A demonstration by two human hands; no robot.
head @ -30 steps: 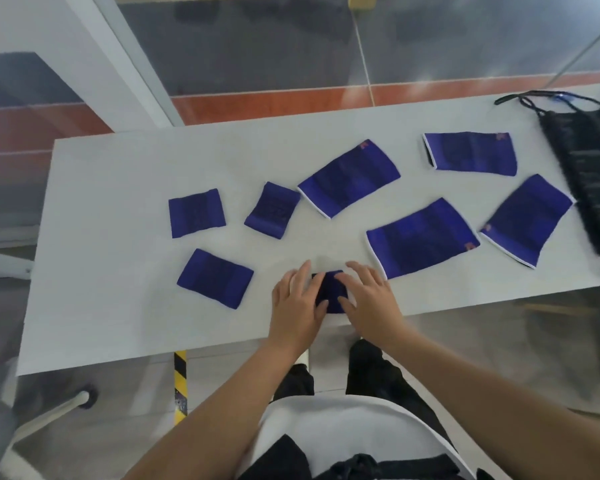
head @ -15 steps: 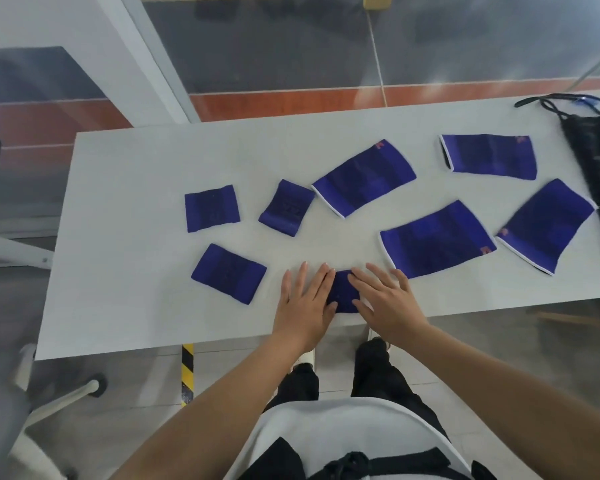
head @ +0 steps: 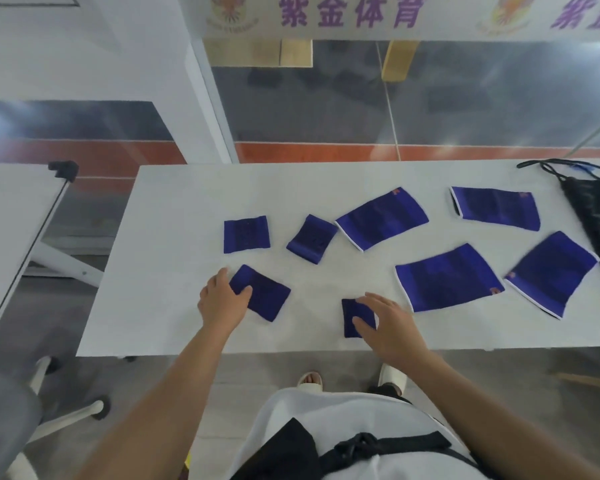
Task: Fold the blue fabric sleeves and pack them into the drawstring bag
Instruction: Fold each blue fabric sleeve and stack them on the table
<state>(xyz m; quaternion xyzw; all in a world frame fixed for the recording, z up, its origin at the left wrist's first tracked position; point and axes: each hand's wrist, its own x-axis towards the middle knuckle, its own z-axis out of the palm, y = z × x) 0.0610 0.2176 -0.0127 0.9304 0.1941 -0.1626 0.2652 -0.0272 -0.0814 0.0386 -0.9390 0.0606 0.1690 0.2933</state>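
Resting on the white table, the left hand pinches the near-left corner of a folded blue sleeve, thumb on top. The right hand lies flat, fingers spread, on a smaller folded sleeve at the table's front edge. Four unfolded sleeves, the closest just beyond the right hand, spread rightward toward the black drawstring bag at the far right.
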